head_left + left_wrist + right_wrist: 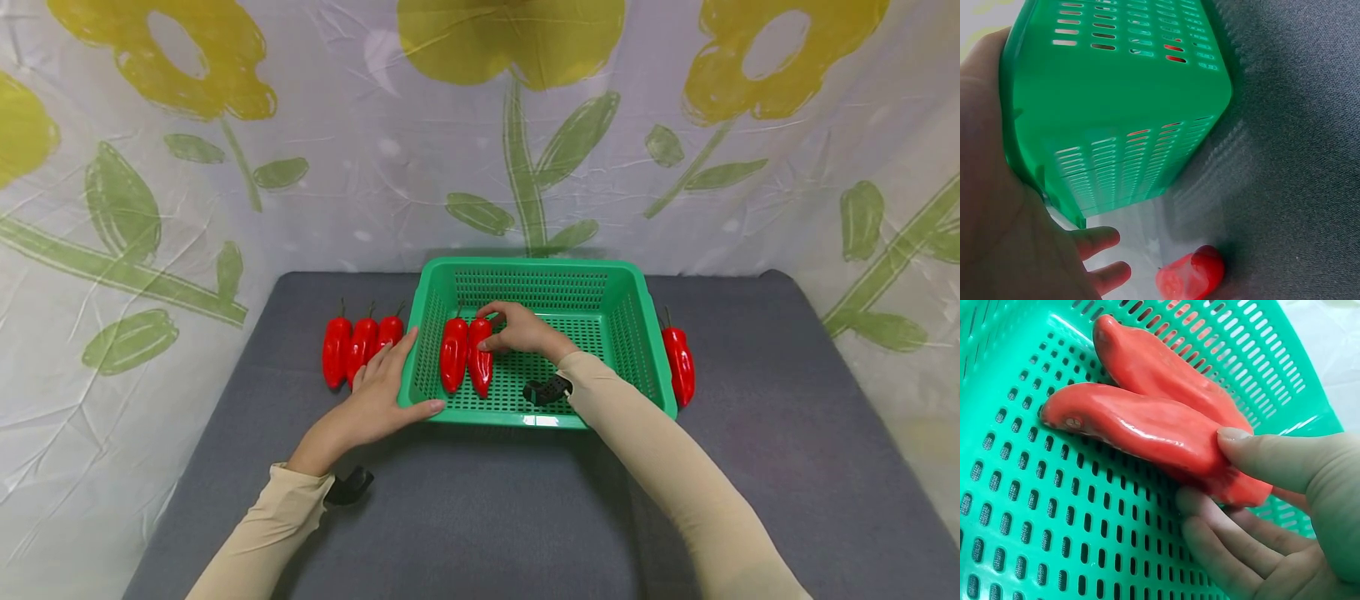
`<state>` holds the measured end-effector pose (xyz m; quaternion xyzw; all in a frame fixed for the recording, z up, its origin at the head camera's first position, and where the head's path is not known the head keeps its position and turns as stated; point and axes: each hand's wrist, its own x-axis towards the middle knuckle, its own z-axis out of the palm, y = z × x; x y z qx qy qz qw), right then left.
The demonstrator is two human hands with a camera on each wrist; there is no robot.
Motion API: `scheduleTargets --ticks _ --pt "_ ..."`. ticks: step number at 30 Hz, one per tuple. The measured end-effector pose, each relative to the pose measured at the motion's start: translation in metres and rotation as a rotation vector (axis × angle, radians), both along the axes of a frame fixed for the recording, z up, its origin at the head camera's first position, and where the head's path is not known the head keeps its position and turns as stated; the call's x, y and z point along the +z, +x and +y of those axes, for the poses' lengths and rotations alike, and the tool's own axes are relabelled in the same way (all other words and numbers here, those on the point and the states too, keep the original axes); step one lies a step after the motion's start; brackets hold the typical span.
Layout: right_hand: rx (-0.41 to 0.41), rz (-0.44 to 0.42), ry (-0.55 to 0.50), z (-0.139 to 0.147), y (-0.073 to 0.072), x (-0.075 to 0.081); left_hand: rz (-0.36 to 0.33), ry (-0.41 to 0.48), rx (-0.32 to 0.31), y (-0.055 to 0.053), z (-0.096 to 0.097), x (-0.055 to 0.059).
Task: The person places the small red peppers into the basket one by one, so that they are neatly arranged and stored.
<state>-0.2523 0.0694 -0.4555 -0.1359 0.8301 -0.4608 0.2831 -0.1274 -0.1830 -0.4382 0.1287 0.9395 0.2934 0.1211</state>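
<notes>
A green perforated plastic basket (525, 266) stands on the grey table. Two glossy red peppers with green stems lie side by side in its left part. My right hand (525, 330) reaches into the basket and pinches the right-hand pepper (482, 375) near its stem end; the right wrist view shows the thumb on top of this pepper (1141, 428) and the fingers beneath. Beside it lies the other pepper (453, 358). My left hand (378, 404) rests on the basket's front left corner, fingers extended along the left side and thumb over the front rim.
Outside the basket on the left, several red peppers (337, 354) lie in a row close to my left fingers. Another red pepper (679, 367) lies against the basket's right side. Behind the table hangs a white cloth (337, 208) printed with yellow flowers.
</notes>
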Motion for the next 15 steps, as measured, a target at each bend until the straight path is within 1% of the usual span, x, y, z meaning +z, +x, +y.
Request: scheduleTargets --ticks 5,15 --pt "0.001 0.003 0.005 0.0002 -0.0004 -0.001 0.0 0.0 0.002 0.0002 -0.0002 -0.001" --pt "0.009 -0.001 -0.021 0.0011 0.0019 0.0009 0.001 0.0 0.003 0.0001 -0.0003 -0.0008"
